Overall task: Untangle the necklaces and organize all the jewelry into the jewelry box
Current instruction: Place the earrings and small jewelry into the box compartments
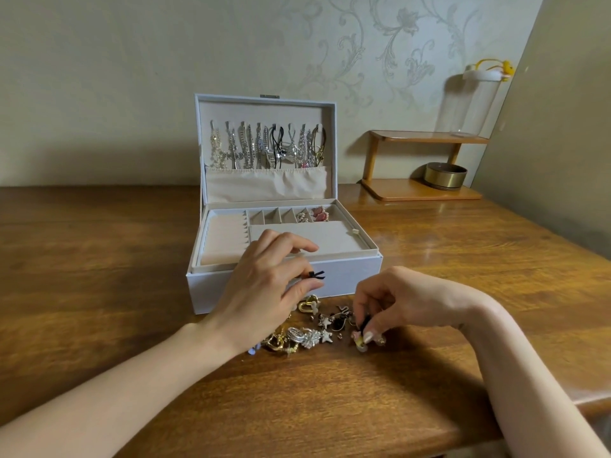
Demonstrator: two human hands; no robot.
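A white jewelry box (pixel 350 276) stands open on the wooden table, its lid upright. Several necklaces (pixel 267 147) hang in a row inside the lid. Two small compartments at the back right of the tray hold earrings (pixel 314 214). In front of the box lies a pile of loose jewelry (pixel 304 335): gold hearts, silver stars, rings. My left hand (pixel 264 289) hovers at the box's front edge and pinches a small black bow earring (pixel 316 275). My right hand (pixel 396 299) is down on the pile's right side, fingertips closed on a small dark piece (pixel 363 325).
A wooden two-tier stand (pixel 420 190) sits at the back right with a brass round tin (pixel 444 176) on its base and a clear glass jar (pixel 476 104) on top. The table's right edge (pixel 588 401) runs close to my right forearm.
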